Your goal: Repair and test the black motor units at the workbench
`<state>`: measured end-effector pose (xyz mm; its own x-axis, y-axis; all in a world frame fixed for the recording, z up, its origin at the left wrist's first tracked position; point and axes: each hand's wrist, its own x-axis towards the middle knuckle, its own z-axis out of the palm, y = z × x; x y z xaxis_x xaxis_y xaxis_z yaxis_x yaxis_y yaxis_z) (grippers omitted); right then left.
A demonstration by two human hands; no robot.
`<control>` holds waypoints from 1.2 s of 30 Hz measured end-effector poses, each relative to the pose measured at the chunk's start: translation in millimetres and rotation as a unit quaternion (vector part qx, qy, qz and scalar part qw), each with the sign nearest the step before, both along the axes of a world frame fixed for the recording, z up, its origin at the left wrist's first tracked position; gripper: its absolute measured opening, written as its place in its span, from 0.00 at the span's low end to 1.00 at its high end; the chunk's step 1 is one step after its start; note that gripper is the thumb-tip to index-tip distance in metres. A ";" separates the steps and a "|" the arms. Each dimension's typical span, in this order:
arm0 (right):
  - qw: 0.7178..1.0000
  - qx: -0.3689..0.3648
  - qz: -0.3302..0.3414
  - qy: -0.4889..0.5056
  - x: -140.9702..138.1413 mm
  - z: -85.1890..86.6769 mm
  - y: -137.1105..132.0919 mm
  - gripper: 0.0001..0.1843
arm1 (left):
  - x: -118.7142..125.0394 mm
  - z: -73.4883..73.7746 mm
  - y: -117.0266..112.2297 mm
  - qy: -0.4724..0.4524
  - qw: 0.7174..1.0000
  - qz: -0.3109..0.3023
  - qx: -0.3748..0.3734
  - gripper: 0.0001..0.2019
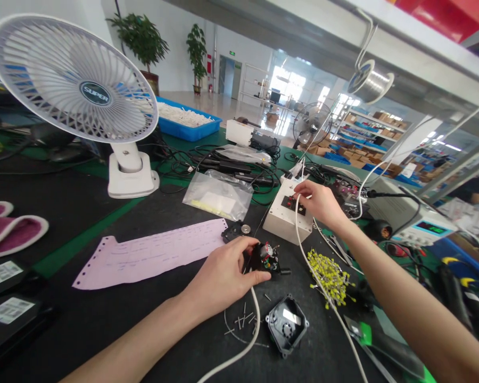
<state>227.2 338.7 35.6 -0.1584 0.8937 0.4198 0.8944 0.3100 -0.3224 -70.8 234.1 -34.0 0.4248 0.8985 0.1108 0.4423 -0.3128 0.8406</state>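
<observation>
My left hand (227, 274) is closed around a small black device (266, 259) with exposed electronic parts and a silvery round part inside. A white cable (256, 314) runs down from below it. My right hand (317, 201) reaches over a white box (277, 221) with red and black terminals. Its fingertips are pinched at the upper end of a white cable, against the terminals; the exact contact is hidden. An open black housing (286, 325) lies below the device, near several loose screws (243, 319). A dark part with a round metal piece (235, 230) sits behind my left hand.
Yellow-capped small parts (331, 276) are heaped right of centre. A pink paper sheet (155, 252) and a clear plastic bag (219, 194) lie to the left. A white fan (130, 175) stands at far left. A metering unit (419, 229) and a green-handled tool (395, 346) are at right.
</observation>
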 end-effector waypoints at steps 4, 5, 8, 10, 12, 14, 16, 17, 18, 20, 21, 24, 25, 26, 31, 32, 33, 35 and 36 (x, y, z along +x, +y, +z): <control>1.000 0.003 -0.005 0.002 -1.2 0.0 0.6 0.06 | -3.3 10.2 -3.0 0.105 0.992 -0.020 0.061 0.29; 1.000 0.003 -0.005 0.002 -1.3 -0.1 0.8 0.07 | -5.9 17.5 -1.2 0.140 0.987 -0.028 0.068 0.33; 1.000 0.002 0.000 -0.003 -1.0 -0.1 1.7 0.10 | -11.1 51.0 14.4 0.242 0.964 -0.054 0.095 0.39; 1.000 0.001 0.004 -0.006 -0.6 0.7 2.5 0.12 | -5.7 77.7 33.3 0.264 0.954 -0.060 0.131 0.30; 1.000 -0.001 0.005 -0.008 -0.3 2.1 3.2 0.12 | 10.0 100.9 57.2 0.242 0.950 -0.077 0.182 0.19; 1.000 -0.006 0.006 -0.010 -0.1 3.5 3.8 0.11 | 33.9 115.4 83.1 0.205 0.952 -0.086 0.208 0.12; 1.000 -0.009 0.006 -0.008 0.2 4.1 4.5 0.12 | 60.5 118.9 107.0 0.180 0.946 -0.079 0.259 0.11; 1.000 -0.009 0.005 -0.007 0.5 4.1 4.8 0.12 | 73.0 117.1 117.1 0.180 0.943 -0.080 0.269 0.11; 1.000 -0.009 0.003 -0.005 0.8 3.8 5.0 0.13 | 84.3 113.5 125.7 0.183 0.940 -0.083 0.276 0.11; 1.000 -0.006 -0.004 -0.004 1.2 2.8 5.2 0.16 | 101.5 103.9 138.0 0.190 0.935 -0.099 0.281 0.10; 1.000 -0.004 -0.010 -0.005 1.3 2.3 5.1 0.17 | 107.3 99.0 141.9 0.192 0.933 -0.107 0.284 0.10; 0.999 0.002 -0.033 -0.008 0.7 1.5 4.0 0.20 | 114.8 88.8 147.9 0.189 0.929 -0.120 0.295 0.12; 0.999 0.003 -0.041 -0.009 0.2 1.5 3.4 0.21 | 114.8 87.2 148.5 0.189 0.928 -0.122 0.298 0.13; 0.999 0.005 -0.048 -0.009 -0.5 1.8 2.9 0.22 | 114.2 86.3 148.7 0.190 0.927 -0.124 0.299 0.14; 0.998 0.004 -0.065 0.000 -3.1 3.1 1.2 0.24 | 111.0 86.3 144.8 0.200 0.923 -0.126 0.304 0.19; 0.998 0.003 -0.065 0.003 -3.1 3.1 1.2 0.24 | 111.1 86.3 144.1 0.202 0.922 -0.125 0.306 0.20; 0.998 0.002 -0.065 0.008 -2.9 3.1 1.3 0.24 | 111.4 86.1 143.6 0.202 0.921 -0.125 0.308 0.21; 0.998 0.000 -0.064 0.018 -1.7 2.8 1.9 0.24 | 111.8 85.9 144.0 0.200 0.920 -0.128 0.311 0.22; 0.998 -0.002 -0.063 0.024 -0.8 2.6 2.3 0.24 | 111.7 85.7 144.9 0.197 0.920 -0.132 0.313 0.21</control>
